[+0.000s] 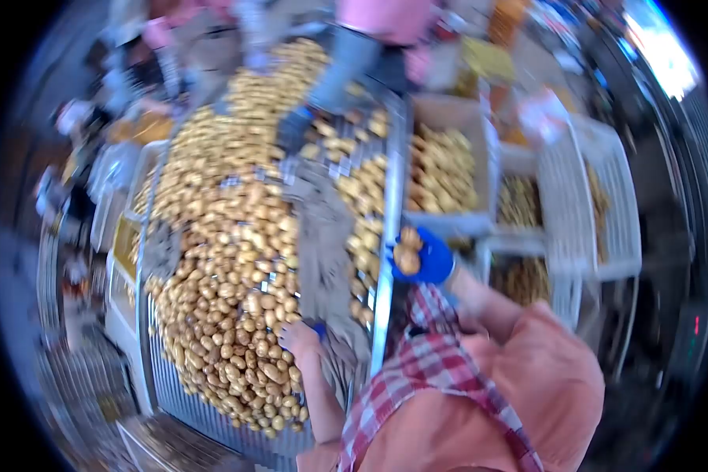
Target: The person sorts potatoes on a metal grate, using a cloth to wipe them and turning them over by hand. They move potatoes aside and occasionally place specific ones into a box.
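My right hand (426, 259), in a blue glove, is closed around a few brown potatoes (407, 253) just beyond the metal rail (389, 259) on the right side of the table. My left hand (300, 337) lies at the near right edge of a big heap of potatoes (244, 315); its fingers touch the heap, but blur hides whether they hold anything. A grey cloth (318, 244) runs lengthwise over the table, between the heap and a narrower strip of potatoes (366, 244).
A crate of potatoes (447, 169) stands right of the rail, with white crates (562, 197) farther right. Several people stand around the far end; one in a pink top (385, 20) leans at the table. More bins (126, 244) line the left side.
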Available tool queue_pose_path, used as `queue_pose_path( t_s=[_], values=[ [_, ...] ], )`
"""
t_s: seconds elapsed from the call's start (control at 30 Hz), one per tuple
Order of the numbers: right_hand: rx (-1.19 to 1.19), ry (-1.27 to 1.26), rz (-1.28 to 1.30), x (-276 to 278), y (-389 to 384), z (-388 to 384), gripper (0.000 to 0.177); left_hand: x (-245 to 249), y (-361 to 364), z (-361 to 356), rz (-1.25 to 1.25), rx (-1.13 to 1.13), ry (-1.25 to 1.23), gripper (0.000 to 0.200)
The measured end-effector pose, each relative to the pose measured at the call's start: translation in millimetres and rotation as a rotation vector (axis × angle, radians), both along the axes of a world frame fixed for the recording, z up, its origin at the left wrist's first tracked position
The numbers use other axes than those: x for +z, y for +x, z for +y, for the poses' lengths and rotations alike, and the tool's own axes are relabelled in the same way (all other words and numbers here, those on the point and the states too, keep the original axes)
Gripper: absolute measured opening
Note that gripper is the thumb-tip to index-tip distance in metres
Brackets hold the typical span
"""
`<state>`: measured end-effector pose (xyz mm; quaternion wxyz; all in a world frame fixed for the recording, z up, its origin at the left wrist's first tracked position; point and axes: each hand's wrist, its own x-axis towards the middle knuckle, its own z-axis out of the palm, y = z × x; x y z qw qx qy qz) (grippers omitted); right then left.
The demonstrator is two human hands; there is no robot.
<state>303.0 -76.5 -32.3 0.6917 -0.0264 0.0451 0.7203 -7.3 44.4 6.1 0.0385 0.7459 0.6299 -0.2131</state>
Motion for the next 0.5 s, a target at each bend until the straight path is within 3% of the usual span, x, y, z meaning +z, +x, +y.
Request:
queue_pose_path(
  t_s=[0.03,0.1,0.17,0.2,0.23,0.3,0.33,0.37,0.43,0.5],
  values=[
    [-0.104,-0.006,-0.032,-10,11,-36,0.045,-2,-3,5,-0.035,0.005,-0.006,0.034],
    [-0.284,-0.031,-0.074,-27,28,-109,0.042,-63,-55,39,-0.048,-0.075,0.013,0.027],
    [-0.43,-0.05,-0.057,-34,30,-179,0.034,-34,-61,38,-0.755,0.025,-0.353,0.029],
    [-0.5,-0.049,-0.031,-34,26,-211,0.031,0,-42,15,-1.044,0.265,-0.342,0.039],
    [-0.591,-0.169,0.003,-17,19,-238,0.037,10,-42,3,-1.234,0.283,-0.366,0.037],
    [-0.743,-0.419,-0.04,-39,15,-301,0.032,54,-23,-19,-1.317,0.314,-0.436,0.036],
    [-0.83,-0.695,-0.124,-62,18,-337,0.033,55,-25,-21,-1.324,0.328,-0.408,0.036],
    [-0.856,-1.09,-0.291,-84,24,-371,0.035,56,-33,-22,-1.344,0.326,-0.343,0.032],
    [-0.504,-1.837,-0.794,-101,52,-401,0.042,74,-42,-29,-1.524,0.388,-0.195,0.018],
    [-0.108,-1.886,-1.55,-89,97,-340,0.039,102,-57,-41,-1.401,0.247,0.039,0.012]
  ],
)
